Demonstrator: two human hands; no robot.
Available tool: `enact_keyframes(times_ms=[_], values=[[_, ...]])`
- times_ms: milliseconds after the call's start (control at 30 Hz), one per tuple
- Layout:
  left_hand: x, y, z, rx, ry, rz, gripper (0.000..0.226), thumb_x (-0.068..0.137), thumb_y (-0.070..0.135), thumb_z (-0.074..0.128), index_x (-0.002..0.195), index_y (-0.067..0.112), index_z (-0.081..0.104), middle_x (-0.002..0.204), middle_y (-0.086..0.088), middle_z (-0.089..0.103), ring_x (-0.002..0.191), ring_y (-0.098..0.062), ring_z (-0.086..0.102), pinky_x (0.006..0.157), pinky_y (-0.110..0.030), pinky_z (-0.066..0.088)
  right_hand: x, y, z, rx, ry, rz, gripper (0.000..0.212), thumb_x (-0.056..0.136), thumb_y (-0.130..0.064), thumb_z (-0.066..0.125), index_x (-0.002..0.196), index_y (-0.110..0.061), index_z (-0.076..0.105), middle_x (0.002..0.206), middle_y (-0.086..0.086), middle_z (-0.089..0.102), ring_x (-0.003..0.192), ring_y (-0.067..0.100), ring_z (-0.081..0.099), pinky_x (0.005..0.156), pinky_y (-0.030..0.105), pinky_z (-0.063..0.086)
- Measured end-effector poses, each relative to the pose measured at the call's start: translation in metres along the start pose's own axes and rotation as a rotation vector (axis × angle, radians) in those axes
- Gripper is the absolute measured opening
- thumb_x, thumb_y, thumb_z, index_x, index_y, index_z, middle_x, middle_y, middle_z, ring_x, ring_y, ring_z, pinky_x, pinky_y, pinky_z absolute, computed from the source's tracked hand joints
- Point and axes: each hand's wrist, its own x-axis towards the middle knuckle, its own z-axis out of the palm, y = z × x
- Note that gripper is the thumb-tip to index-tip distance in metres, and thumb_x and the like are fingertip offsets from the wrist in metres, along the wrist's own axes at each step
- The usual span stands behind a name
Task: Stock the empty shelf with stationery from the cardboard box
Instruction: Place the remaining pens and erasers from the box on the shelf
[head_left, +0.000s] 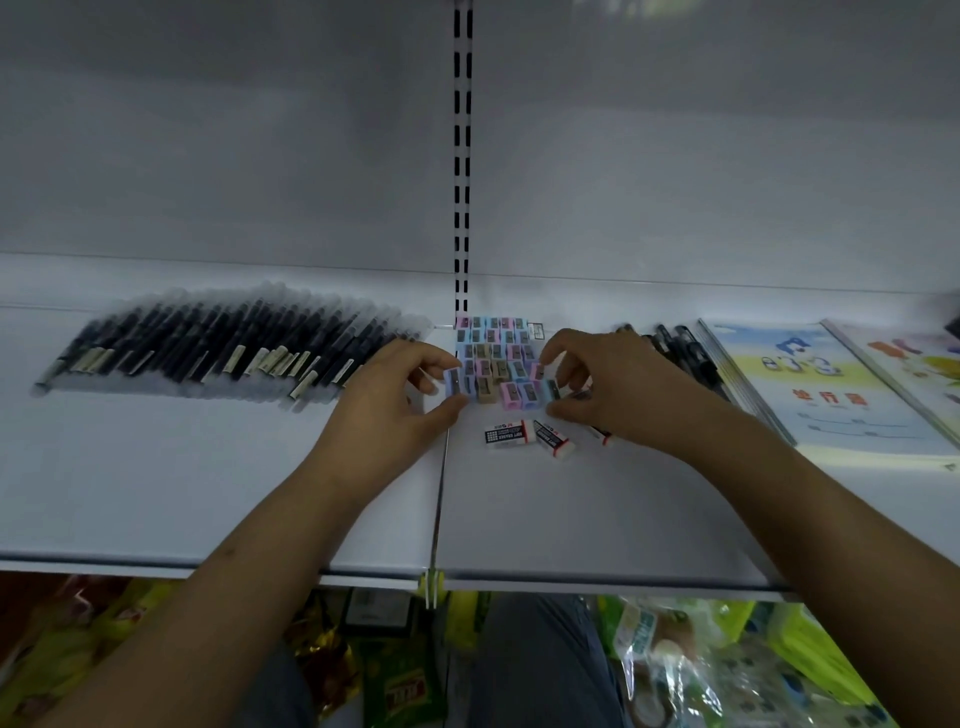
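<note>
Sharpeners (496, 358), small pastel plastic blocks, are packed in a tight grid on the shelf (208, 493), directly in front of the slotted upright (463, 156). One lilac sharpener (454, 382) is pinched between thumb and fingertips of the left hand (395, 400) at the grid's left edge. Right hand (618, 384) fingers are curled down over the grid's right edge, tips touching the nearest blocks; whether one is actually gripped cannot be told. Judged light, rigid, smooth-sided and easily scattered; best taken by the two long flat faces and set down flush against a neighbour. Three erasers (530, 436) lie loose just in front of the grid. Left of the upright, a fanned row of pens (218, 343). Right of it, dark pens (680, 348) and exercise books (810, 384). Cardboard box not in view
</note>
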Motion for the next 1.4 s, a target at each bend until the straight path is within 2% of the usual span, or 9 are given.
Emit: enact_keyframes(times_ms=[100,200,467,567,700,833,1133,1267,1400], values=[[0.000,-0.001,0.000,0.004,0.002,0.011,0.027,0.082,0.019,0.078,0.107,0.023,0.068,0.096,0.011,0.058,0.088,-0.003,0.055,0.071,-0.003,0.039,0.000,-0.001,0.003,-0.030,0.013,-0.004,0.026,0.081,-0.027,0.077,0.098,-0.023,0.058,0.092,-0.006,0.062,0.084,0.010,0.060,0.077,0.027,0.053],[0.000,-0.002,0.001,0.007,0.007,0.016,0.027,0.082,0.019,0.078,0.107,0.022,0.068,0.095,0.011,0.058,0.088,-0.003,0.055,0.071,-0.004,0.039,0.003,-0.003,0.007,-0.038,0.026,-0.013,0.014,0.083,-0.024,0.075,0.091,-0.019,0.064,0.086,-0.008,0.062,0.079,0.006,0.057,0.071,0.012,0.045],[0.000,0.004,0.001,0.017,0.004,0.099,0.031,0.083,0.018,0.077,0.113,0.022,0.069,0.098,0.010,0.058,0.089,-0.002,0.055,0.073,-0.005,0.040,0.003,-0.015,0.008,0.189,0.193,0.045,0.008,0.089,-0.025,0.069,0.096,-0.023,0.069,0.088,-0.009,0.070,0.075,-0.003,0.061,0.066,0.001,0.041],[0.008,0.019,0.004,0.076,-0.033,0.199,0.034,0.082,0.019,0.078,0.115,0.023,0.069,0.099,0.009,0.058,0.087,0.000,0.055,0.074,-0.004,0.039,0.004,-0.033,0.003,0.516,0.158,0.176,0.022,0.086,-0.039,0.070,0.101,-0.023,0.069,0.084,-0.008,0.074,0.076,0.000,0.069,0.072,0.012,0.051],[0.022,0.039,0.012,0.067,-0.063,0.270,0.038,0.080,0.020,0.078,0.117,0.019,0.068,0.101,0.008,0.059,0.086,0.002,0.055,0.075,-0.004,0.039,0.003,-0.038,-0.004,0.765,0.172,0.269,0.019,0.083,-0.026,0.076,0.098,-0.016,0.069,0.079,0.001,0.075,0.074,0.009,0.072,0.071,0.023,0.057],[0.025,0.027,0.006,0.142,-0.079,0.194,0.043,0.083,0.023,0.076,0.124,0.023,0.064,0.102,0.009,0.057,0.092,0.003,0.052,0.075,-0.002,0.039,0.001,-0.015,-0.012,0.611,0.229,0.359,0.013,0.086,-0.024,0.073,0.089,-0.014,0.066,0.073,-0.002,0.075,0.068,0.006,0.071,0.067,0.023,0.057],[0.009,0.002,0.006,0.263,-0.081,0.081,0.035,0.081,0.040,0.076,0.112,0.025,0.066,0.097,0.011,0.052,0.086,-0.001,0.051,0.073,-0.007,0.037,0.007,0.002,0.011,0.176,0.262,0.259,0.010,0.085,-0.028,0.073,0.084,-0.018,0.069,0.078,-0.008,0.069,0.072,0.000,0.063,0.066,0.010,0.047],[0.008,0.002,0.009,0.299,-0.117,0.072,0.042,0.081,0.043,0.077,0.116,0.024,0.065,0.100,0.009,0.052,0.089,-0.004,0.051,0.076,-0.011,0.039,0.007,0.007,0.016,0.064,0.237,0.269,0.013,0.088,-0.029,0.068,0.082,-0.018,0.069,0.076,-0.010,0.066,0.071,0.004,0.060,0.073,0.027,0.054],[0.009,0.003,0.011,0.316,-0.095,0.088,0.043,0.079,0.043,0.078,0.114,0.021,0.066,0.095,0.007,0.055,0.086,-0.009,0.053,0.077,-0.022,0.046,0.004,0.010,0.018,0.010,0.252,0.244,0.019,0.090,-0.037,0.065,0.089,-0.018,0.069,0.089,-0.007,0.068,0.079,0.008,0.059,0.068,0.022,0.042]])
